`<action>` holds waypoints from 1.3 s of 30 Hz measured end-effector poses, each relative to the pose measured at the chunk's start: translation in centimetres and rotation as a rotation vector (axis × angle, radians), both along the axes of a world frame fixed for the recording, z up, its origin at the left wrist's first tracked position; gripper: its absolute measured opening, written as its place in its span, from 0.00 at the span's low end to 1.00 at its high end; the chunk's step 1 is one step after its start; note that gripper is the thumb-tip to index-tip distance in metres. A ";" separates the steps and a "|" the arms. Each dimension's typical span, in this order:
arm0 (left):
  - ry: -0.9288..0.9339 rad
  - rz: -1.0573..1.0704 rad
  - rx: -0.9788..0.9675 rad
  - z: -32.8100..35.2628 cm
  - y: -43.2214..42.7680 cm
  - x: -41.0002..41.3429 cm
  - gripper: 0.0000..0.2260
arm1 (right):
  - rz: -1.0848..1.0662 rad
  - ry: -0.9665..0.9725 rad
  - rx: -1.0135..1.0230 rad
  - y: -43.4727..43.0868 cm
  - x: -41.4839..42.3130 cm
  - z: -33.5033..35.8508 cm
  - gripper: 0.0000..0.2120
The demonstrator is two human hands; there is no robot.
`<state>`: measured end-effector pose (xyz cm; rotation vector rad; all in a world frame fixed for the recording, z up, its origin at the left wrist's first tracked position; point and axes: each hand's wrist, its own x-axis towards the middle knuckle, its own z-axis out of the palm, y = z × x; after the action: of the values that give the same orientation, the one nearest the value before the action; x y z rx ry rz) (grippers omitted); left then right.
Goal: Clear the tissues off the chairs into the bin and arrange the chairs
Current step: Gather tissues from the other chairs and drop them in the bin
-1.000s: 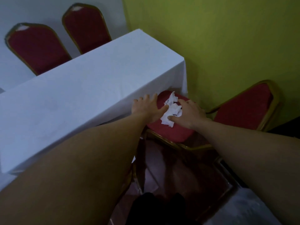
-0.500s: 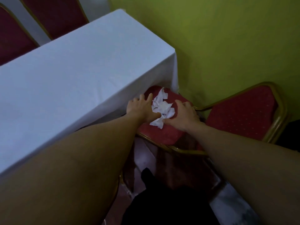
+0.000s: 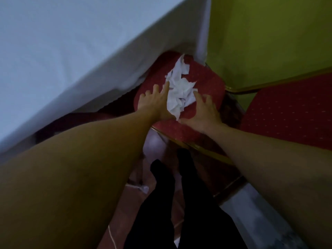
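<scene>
A pile of crumpled white tissues [image 3: 180, 90] lies on the red padded seat of a gold-framed chair [image 3: 208, 81] that is pushed partly under the table. My left hand [image 3: 155, 101] rests flat on the seat against the pile's left side, fingers spread. My right hand [image 3: 204, 112] lies against the pile's right side, fingers apart. Both hands flank the tissues and touch their edges; neither has closed around them. No bin is in view.
A white-clothed table [image 3: 68, 51] fills the upper left, its cloth hanging over the seat's far edge. A yellow-green wall [image 3: 269, 33] stands behind. The chair's red backrest [image 3: 291, 114] is at the right. My dark-clad legs [image 3: 172, 203] stand on the tiled floor below.
My head has dropped closer, so the far chairs left the view. Both hands stay on either side of the tissues, with fingers spread wider along the pile.
</scene>
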<state>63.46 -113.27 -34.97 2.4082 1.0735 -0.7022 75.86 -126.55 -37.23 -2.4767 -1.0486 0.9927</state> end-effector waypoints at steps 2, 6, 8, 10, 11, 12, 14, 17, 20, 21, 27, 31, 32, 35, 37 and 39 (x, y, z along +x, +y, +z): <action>0.037 0.027 -0.049 -3.4 0.5 0.3 0.56 | 0.030 -0.003 -0.037 0.7 1.2 -3.3 0.53; 0.071 0.061 -0.090 -10.0 1.6 1.4 0.59 | 0.105 -0.022 -0.035 3.6 4.1 -9.6 0.55; 0.039 0.094 -0.094 -13.1 2.1 2.3 0.61 | 0.165 -0.034 -0.050 5.6 5.3 -12.2 0.60; -0.010 0.119 -0.082 -16.1 2.5 3.3 0.63 | 0.250 -0.063 -0.037 7.7 6.3 -14.2 0.64; -0.032 0.128 -0.075 -17.4 2.6 3.7 0.64 | 0.303 -0.086 -0.019 8.7 6.8 -15.0 0.64; -0.055 0.134 -0.072 -18.5 2.8 4.0 0.63 | 0.353 -0.116 -0.005 9.7 7.2 -15.7 0.64; -0.078 0.127 -0.059 -20.2 3.0 4.5 0.60 | 0.444 -0.182 -0.006 11.9 8.1 -16.7 0.65; -0.067 0.048 0.085 -21.5 3.3 4.4 0.55 | 0.584 -0.184 -0.081 14.7 8.6 -17.8 0.61; -0.109 0.025 0.097 -21.6 4.2 4.0 0.48 | 0.690 -0.167 -0.207 15.4 8.2 -18.0 0.57; -0.129 0.042 0.057 -21.2 4.5 4.0 0.44 | 0.684 -0.143 -0.190 15.2 7.8 -17.9 0.52; -0.214 0.258 -0.174 -22.3 3.8 3.4 0.24 | 0.608 -0.038 -0.072 10.7 3.5 -19.1 0.48; -0.243 0.274 -0.153 -22.4 1.5 2.5 0.25 | 0.489 -0.020 -0.049 8.4 2.2 -20.9 0.25; -0.252 0.277 -0.152 -22.4 1.2 2.3 0.27 | 0.496 -0.035 -0.036 8.2 1.8 -20.7 0.20; -0.256 0.304 -0.176 -22.0 0.7 0.8 0.29 | 0.520 -0.022 -0.009 8.2 0.4 -20.3 0.21; -0.249 0.330 -0.191 -21.8 0.7 -0.4 0.30 | 0.554 -0.034 0.023 8.5 -0.5 -20.1 0.15; -0.255 0.348 -0.188 -21.5 0.8 -1.9 0.31 | 0.570 -0.040 0.035 9.0 -1.7 -19.7 0.09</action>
<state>61.54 -112.43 -56.48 2.0151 1.2151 -0.3493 74.21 -117.56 -56.97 -2.2137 -1.8250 1.0541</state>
